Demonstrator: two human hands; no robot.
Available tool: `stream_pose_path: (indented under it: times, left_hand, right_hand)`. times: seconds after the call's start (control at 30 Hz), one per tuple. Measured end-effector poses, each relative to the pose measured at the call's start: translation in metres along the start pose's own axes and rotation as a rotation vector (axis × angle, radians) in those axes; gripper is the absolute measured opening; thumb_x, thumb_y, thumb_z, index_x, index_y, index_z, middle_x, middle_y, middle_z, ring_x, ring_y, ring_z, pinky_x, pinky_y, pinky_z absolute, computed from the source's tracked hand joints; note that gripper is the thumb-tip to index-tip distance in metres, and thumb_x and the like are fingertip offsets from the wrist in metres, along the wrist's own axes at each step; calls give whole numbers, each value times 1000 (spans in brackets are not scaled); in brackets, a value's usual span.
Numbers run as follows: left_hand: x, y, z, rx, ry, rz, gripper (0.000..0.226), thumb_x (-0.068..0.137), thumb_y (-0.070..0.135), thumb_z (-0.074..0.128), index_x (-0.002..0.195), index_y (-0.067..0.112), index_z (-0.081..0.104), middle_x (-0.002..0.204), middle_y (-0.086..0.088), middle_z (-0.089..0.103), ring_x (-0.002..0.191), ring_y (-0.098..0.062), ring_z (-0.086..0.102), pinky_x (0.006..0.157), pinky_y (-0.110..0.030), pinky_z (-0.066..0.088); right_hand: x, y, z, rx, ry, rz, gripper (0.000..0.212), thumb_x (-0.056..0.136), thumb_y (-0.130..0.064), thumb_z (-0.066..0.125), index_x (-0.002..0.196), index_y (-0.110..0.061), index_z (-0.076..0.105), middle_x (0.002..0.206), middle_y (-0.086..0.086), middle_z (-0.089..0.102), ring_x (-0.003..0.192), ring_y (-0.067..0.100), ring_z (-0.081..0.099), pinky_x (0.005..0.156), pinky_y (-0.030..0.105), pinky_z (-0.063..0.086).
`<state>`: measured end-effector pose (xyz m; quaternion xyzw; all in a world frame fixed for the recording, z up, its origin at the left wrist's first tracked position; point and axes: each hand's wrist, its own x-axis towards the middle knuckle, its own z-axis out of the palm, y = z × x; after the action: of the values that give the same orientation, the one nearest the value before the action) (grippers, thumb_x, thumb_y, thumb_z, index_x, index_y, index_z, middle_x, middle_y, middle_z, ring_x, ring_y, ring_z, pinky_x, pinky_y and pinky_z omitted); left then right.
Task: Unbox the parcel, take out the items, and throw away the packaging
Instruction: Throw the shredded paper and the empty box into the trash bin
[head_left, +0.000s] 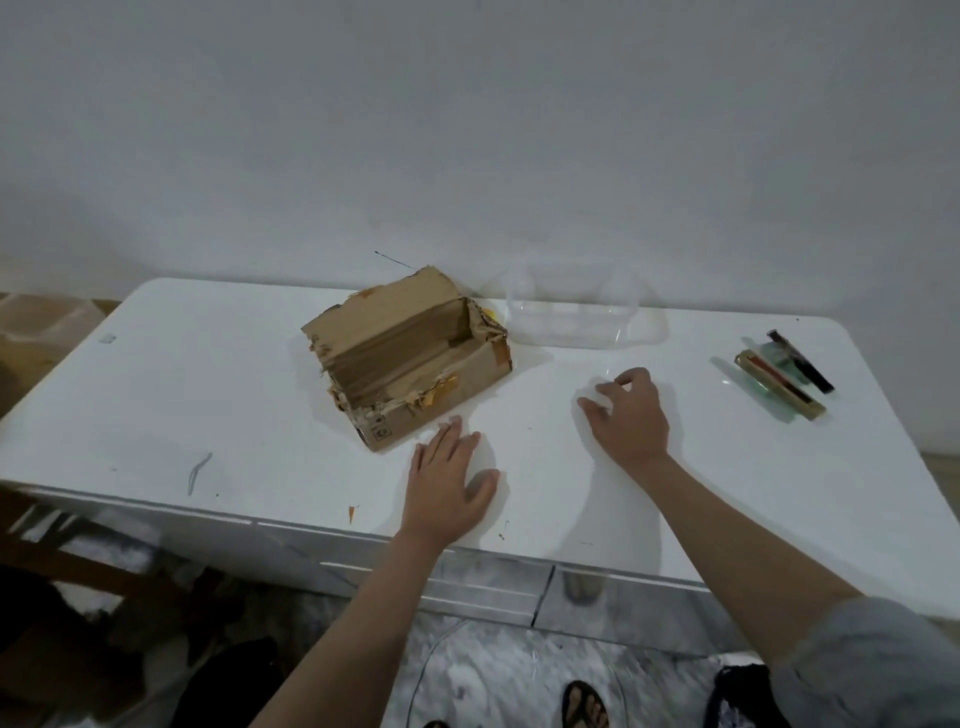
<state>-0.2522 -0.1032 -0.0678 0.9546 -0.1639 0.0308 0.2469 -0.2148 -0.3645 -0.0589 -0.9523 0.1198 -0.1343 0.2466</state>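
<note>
— Where is the parcel?
— A torn cardboard box (410, 358) sits open on the white table (208, 405), a clear plastic container (576, 317) just behind it.
— And the hands?
— Left hand (449, 480) flat on the table beside the box, fingers spread, holding nothing; right hand (631, 415) loosely curled, whether gripping clear plastic is impossible to tell

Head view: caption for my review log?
Both hands, left and right, rest beside a torn-open brown cardboard box on a white table.
</note>
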Motion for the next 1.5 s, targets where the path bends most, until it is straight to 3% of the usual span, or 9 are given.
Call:
stream_pose_path:
  times: [0.17, 0.37, 0.43, 0.63, 0.83, 1.07, 1.17, 1.33, 1.5]
  left_hand:
    - [-17, -4, -8, -176, 109, 63, 53, 87, 44, 50, 126, 9, 57, 140, -10, 50, 130, -25, 45, 106, -45, 38]
    - [-46, -40, -34, -157, 326, 51, 37, 87, 33, 54, 112, 8, 65, 123, -9, 61, 113, -24, 55, 93, -45, 47]
    - [-48, -68, -54, -121, 414, -12, 37, 86, 33, 51, 108, 6, 65, 119, -11, 62, 110, -26, 56, 92, -46, 47]
    - [-44, -195, -133, 21, 542, -386, 50, 89, 40, 44, 115, 2, 63, 127, -20, 57, 118, -37, 52, 102, -55, 36]
    - [-34, -288, -184, 208, 302, -749, 48, 100, 34, 32, 138, 8, 45, 151, -15, 33, 139, -36, 28, 110, -66, 8]
    - [-31, -307, -177, 188, 337, -777, 42, 100, 31, 32, 136, 16, 47, 152, -9, 34, 139, -30, 27, 113, -60, 8]
    - [-31, -309, -176, 199, 353, -765, 41, 99, 32, 34, 135, 17, 48, 151, -9, 35, 138, -30, 30, 112, -60, 12]
    - [-31, -309, -174, 209, 361, -765, 42, 99, 35, 35, 134, 17, 49, 151, -9, 35, 138, -30, 30, 112, -58, 12]
    - [-31, -309, -173, 192, 376, -754, 51, 95, 40, 27, 133, 16, 51, 150, -10, 37, 137, -31, 31, 112, -59, 12]
  right_hand:
    - [-18, -5, 5, 59, 65, 7, 14, 86, -15, 64, 80, -3, 67, 82, 11, 59, 80, 31, 56, 64, 35, 46]
    - [-42, -29, 3, -84, -7, -8, 54, 91, -38, 54, 48, -20, 27, 41, -7, 31, 44, 22, 44, 45, 24, 27]
    - [-55, -50, 8, 11, 48, -20, 55, 89, -36, 57, 46, -19, 26, 38, -8, 28, 39, 20, 42, 43, 22, 25]
    - [-96, -160, 59, 377, -17, -241, 39, 86, -33, 62, 57, -19, 42, 45, -9, 36, 40, 11, 39, 40, 25, 33]
    - [-107, -278, 123, 482, -129, -304, 28, 81, -47, 58, 76, -19, 59, 65, -13, 51, 62, 8, 54, 53, 28, 45]
    - [-96, -356, 179, 317, -420, -370, 48, 79, -49, 68, 115, -18, 63, 114, 0, 60, 93, 21, 64, 76, 36, 54]
    - [-90, -377, 187, 245, -471, -463, 57, 78, -53, 67, 125, -21, 60, 117, 0, 57, 98, 21, 62, 78, 34, 52]
    - [-87, -384, 194, 211, -484, -519, 36, 84, -47, 63, 112, -27, 69, 109, -2, 56, 88, 18, 62, 71, 30, 49]
    - [-88, -381, 198, 208, -423, -544, 21, 89, -33, 57, 94, -16, 69, 105, 0, 57, 77, 24, 63, 59, 33, 50]
